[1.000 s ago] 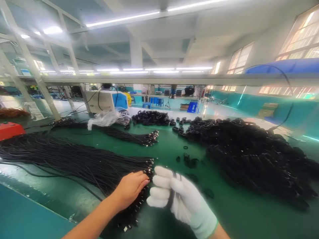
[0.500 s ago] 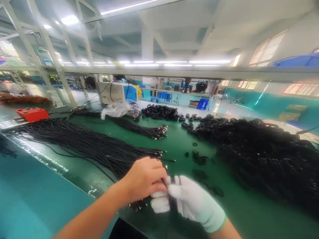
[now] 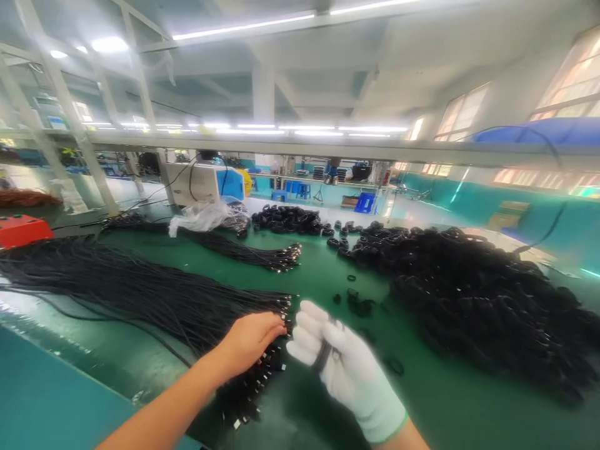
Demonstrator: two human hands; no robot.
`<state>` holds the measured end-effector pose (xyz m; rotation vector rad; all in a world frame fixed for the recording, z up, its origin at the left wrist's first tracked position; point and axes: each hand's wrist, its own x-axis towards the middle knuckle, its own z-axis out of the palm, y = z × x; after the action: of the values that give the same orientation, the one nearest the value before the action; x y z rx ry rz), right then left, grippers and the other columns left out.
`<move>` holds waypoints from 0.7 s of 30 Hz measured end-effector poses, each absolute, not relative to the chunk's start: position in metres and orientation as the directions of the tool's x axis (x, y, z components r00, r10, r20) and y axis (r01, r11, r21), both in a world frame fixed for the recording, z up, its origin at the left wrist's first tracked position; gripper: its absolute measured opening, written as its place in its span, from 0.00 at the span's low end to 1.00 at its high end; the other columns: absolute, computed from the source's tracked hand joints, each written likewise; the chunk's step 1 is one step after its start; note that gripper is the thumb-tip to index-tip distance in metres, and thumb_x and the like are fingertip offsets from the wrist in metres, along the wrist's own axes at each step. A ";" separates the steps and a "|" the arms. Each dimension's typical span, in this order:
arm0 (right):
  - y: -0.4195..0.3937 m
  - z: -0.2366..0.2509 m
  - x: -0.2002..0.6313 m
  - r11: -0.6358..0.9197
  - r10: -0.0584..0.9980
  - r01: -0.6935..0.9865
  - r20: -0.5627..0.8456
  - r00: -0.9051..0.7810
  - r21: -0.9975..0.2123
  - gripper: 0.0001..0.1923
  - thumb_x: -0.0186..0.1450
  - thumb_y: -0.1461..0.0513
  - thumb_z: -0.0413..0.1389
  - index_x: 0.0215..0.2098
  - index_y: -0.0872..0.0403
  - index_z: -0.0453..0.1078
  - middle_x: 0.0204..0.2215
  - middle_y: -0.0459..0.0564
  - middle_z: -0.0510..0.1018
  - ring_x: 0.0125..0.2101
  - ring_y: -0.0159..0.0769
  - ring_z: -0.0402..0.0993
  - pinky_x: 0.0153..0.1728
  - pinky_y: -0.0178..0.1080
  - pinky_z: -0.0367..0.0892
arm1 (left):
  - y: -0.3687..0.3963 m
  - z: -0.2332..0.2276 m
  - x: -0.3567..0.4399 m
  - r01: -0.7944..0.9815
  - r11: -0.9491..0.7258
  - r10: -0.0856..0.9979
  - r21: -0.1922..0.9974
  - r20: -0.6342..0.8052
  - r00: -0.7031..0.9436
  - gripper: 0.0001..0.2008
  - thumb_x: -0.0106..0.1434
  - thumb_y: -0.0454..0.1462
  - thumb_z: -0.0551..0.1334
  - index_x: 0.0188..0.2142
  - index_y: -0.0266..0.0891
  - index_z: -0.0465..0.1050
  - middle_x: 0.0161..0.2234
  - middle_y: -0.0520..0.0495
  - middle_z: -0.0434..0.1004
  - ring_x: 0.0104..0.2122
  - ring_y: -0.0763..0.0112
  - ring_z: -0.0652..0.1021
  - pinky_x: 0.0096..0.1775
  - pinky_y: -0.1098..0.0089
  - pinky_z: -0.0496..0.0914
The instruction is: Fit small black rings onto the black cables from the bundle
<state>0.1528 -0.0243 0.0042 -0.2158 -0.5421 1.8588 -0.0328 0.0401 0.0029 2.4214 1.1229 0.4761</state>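
My bare left hand (image 3: 255, 337) rests over the tips of a long bundle of black cables (image 3: 154, 294), its fingers pressed together. What they pinch, if anything, is hidden. Beside it, my right hand (image 3: 337, 356) wears a white glove and is closed on a dark, strip-like piece (image 3: 322, 356). A small bright spot shows by its thumb, too blurred to name. Metal-tipped cable ends (image 3: 262, 381) fan out below my left hand.
A large heap of black rings (image 3: 469, 294) covers the right of the green table (image 3: 323, 412). Loose rings (image 3: 360, 305) lie mid-table. Farther back are a second cable bundle (image 3: 253, 253), a clear plastic bag (image 3: 201, 219) and a red control box (image 3: 23, 231).
My left hand has parted from my right hand and moved left onto the cable ends. My right hand keeps the dark piece, its fingers now raised. The view has turned right.
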 end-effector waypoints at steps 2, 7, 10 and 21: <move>-0.019 0.003 0.165 -0.178 0.965 -0.848 0.080 -0.250 -0.500 0.19 0.61 0.63 0.58 0.51 0.57 0.66 0.44 0.54 0.73 0.42 0.39 0.70 0.49 0.51 0.63 | 0.029 0.003 -0.023 0.727 -0.591 0.799 0.349 0.133 0.586 0.14 0.67 0.38 0.48 0.34 0.42 0.72 0.30 0.51 0.74 0.29 0.69 0.72 0.31 0.71 0.61; -0.013 0.002 0.176 -0.107 0.987 -0.837 0.044 -0.154 -0.537 0.18 0.61 0.62 0.57 0.50 0.58 0.68 0.49 0.57 0.73 0.48 0.46 0.70 0.53 0.54 0.61 | -0.010 0.001 0.002 0.896 -0.430 0.898 0.108 0.151 0.413 0.13 0.66 0.34 0.48 0.36 0.42 0.71 0.32 0.49 0.76 0.30 0.64 0.75 0.31 0.68 0.60; -0.014 0.005 0.172 -0.098 0.990 -0.827 0.030 -0.137 -0.553 0.17 0.60 0.62 0.58 0.48 0.57 0.69 0.48 0.56 0.74 0.48 0.46 0.71 0.54 0.54 0.60 | -0.026 0.002 0.010 0.905 -0.415 0.900 0.092 0.188 0.393 0.13 0.66 0.32 0.48 0.34 0.40 0.71 0.30 0.48 0.76 0.31 0.64 0.75 0.33 0.67 0.60; -0.024 0.009 0.146 -0.180 0.969 -0.612 -0.033 -0.244 -0.770 0.18 0.55 0.63 0.63 0.44 0.59 0.70 0.37 0.55 0.78 0.38 0.39 0.73 0.44 0.43 0.65 | -0.015 0.017 -0.006 0.558 -0.805 0.440 -0.200 0.428 0.789 0.09 0.62 0.32 0.56 0.25 0.39 0.64 0.23 0.51 0.69 0.24 0.68 0.68 0.29 0.65 0.55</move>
<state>0.1463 -0.0240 0.0088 -0.6475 -0.7720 1.6986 -0.0057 -0.0150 0.0175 3.2708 0.9391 0.6449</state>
